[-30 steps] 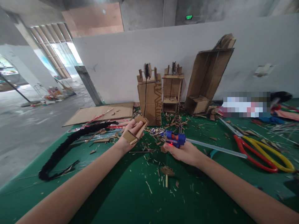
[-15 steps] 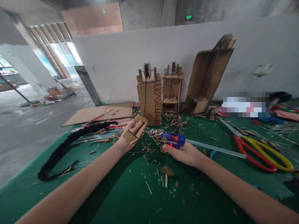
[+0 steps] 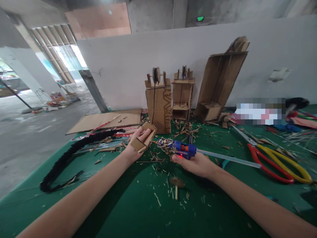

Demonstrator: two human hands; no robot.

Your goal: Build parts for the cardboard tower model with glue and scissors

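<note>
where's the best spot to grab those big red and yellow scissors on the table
Probably the looped handles of the scissors, one red, one yellow, coming from above on the right side. They lie flat on the green table with the handles toward the right edge and the blades pointing back left. The right hand, closest to them, already holds the blue glue gun.

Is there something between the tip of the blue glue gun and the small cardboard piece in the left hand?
Nothing solid. The glue gun in the right hand points toward the cardboard piece held in the left hand; only loose scraps lie on the green table under the gap.
</note>
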